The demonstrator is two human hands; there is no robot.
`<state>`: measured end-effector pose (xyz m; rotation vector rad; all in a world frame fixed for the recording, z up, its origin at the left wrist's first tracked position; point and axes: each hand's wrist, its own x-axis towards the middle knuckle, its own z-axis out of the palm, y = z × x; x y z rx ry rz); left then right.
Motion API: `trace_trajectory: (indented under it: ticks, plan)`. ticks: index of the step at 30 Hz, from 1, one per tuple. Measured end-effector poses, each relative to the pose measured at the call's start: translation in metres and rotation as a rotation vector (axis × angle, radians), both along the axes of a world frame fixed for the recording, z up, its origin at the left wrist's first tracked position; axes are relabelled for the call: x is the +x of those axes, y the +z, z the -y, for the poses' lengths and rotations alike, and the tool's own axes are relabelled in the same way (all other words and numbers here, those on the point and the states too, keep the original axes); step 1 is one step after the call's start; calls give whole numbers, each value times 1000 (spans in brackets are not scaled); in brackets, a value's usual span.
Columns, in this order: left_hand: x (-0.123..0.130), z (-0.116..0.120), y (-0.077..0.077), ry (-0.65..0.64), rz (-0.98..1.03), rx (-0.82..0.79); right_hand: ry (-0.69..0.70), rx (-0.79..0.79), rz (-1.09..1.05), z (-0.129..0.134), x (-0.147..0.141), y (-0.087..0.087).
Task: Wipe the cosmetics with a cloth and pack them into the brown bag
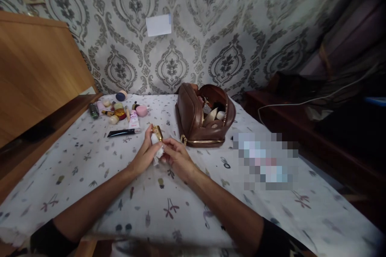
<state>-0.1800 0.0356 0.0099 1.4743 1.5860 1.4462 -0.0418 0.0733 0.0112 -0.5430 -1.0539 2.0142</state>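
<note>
Above the middle of the table, both hands meet around a small gold cosmetic container (157,131) and a crumpled white tissue (158,156). My left hand (144,153) is closed around the container, whose shiny gold end sticks up past the fingers. The fingers of my right hand (178,157) are bent and pinch the tissue against it. Parts of the tissue and the container's lower end are hidden by the fingers. Just beyond my right hand stands a brown makeup bag (193,122), unzipped, with several cosmetics inside.
Several cosmetics stand at the back left, among them a pink round jar (141,110), a white-and-pink tube (134,119) and a dark compact (121,96). A black tube (122,133) lies before them. A pixelated item (265,160) is at right. Wooden furniture (39,68) borders the left side.
</note>
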Motion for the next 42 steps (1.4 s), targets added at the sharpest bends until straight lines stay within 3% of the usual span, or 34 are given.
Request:
trace_trajectory:
  ticks: [4,8,16,25,31,37,42]
  plan:
    - [6,2,10,-84,-11,-110,-41,-76,-76,-5,0,-1]
    - [7,2,18,-112,-181,-70,-86,-99,-55,-9,2,0]
    - [4,3,20,-148,-211,-25,-122,18,114,-6,3,1]
    - [-2,1,23,-49,-148,-5,-94,169,158,-7,4,1]
    - [-12,-2,29,77,-28,42,32,221,210,-4,4,1]
    - [-13,-5,22,85,56,-11,-2,112,116,0,3,5]
    - [-8,-1,18,-84,-10,-111,-46,-35,-6,-4,3,7]
